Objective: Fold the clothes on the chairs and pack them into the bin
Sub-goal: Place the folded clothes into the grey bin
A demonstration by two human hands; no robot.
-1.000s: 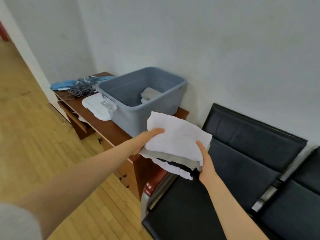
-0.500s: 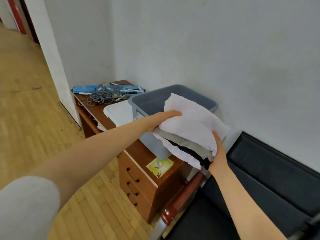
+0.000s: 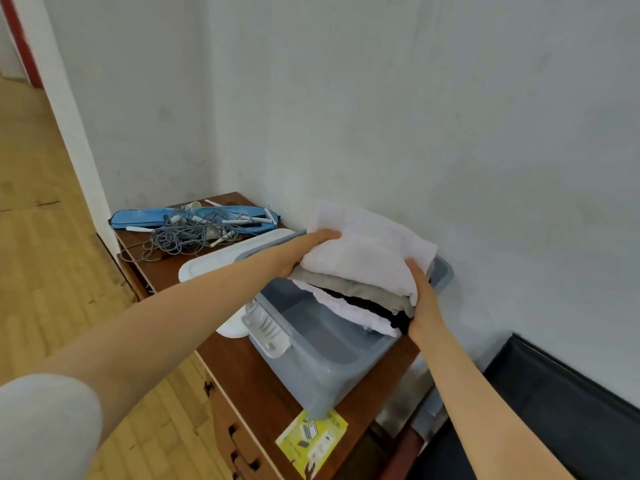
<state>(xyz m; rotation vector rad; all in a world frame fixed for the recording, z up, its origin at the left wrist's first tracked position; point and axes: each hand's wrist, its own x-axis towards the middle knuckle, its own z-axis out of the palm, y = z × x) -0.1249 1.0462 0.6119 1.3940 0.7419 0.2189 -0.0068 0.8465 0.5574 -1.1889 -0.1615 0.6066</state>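
The stack of folded clothes (image 3: 363, 271) was held above the open grey bin (image 3: 311, 344), white layers on top and bottom with grey and black ones between. The left hand (image 3: 298, 251) gripped the stack's left edge, thumb lying over the top white cloth and fingers hidden beneath. The right hand (image 3: 420, 303) gripped its near right corner, thumb pressed against the top layer and fingers hidden under the stack. The bin stood on a brown wooden desk (image 3: 242, 372) against the pale wall. Just left of the bin lay its white lid (image 3: 221, 261). Beyond the lid, a tangle of grey cords (image 3: 187, 233) rested against a blue pouch (image 3: 194, 216). Near the bin's front corner lay a yellow leaflet (image 3: 311, 441). Right of the bin sat a black chair (image 3: 554, 410).
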